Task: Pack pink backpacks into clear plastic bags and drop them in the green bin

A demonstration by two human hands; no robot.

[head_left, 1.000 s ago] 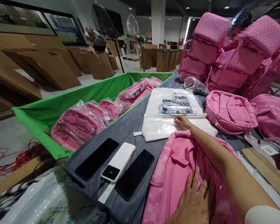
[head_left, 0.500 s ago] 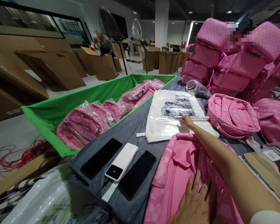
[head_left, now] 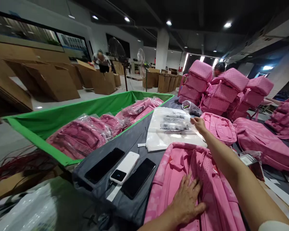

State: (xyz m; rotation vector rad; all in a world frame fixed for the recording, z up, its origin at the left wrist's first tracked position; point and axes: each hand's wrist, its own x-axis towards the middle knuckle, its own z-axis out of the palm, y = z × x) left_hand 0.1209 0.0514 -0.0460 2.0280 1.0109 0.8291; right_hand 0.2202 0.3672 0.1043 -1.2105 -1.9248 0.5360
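My left hand [head_left: 189, 200] lies flat with fingers spread on the pink backpack [head_left: 162, 195] in front of me. Past it, the stack of clear plastic bags [head_left: 156, 128], printed in black, rests on the grey cloth. My right hand [head_left: 199, 125] reaches over the backpack to the right edge of this stack, its fingers closed on the edge of a plastic bag. Just beyond that hand sits a smaller pink bag [head_left: 219, 128].
Left of the table, a green-sided bin [head_left: 26, 131] holds pink backpacks in clear wrap. Two black phones [head_left: 104, 165] and a white power bank [head_left: 125, 166] lie nearby. Stacked pink bags [head_left: 212, 89] rise at the back right, a person behind them. Another person stands by cardboard boxes [head_left: 103, 81].
My right hand has moved from the stack's front part to its right edge. My left hand has shifted up along the backpack, still flat. The camera view has tilted upward.
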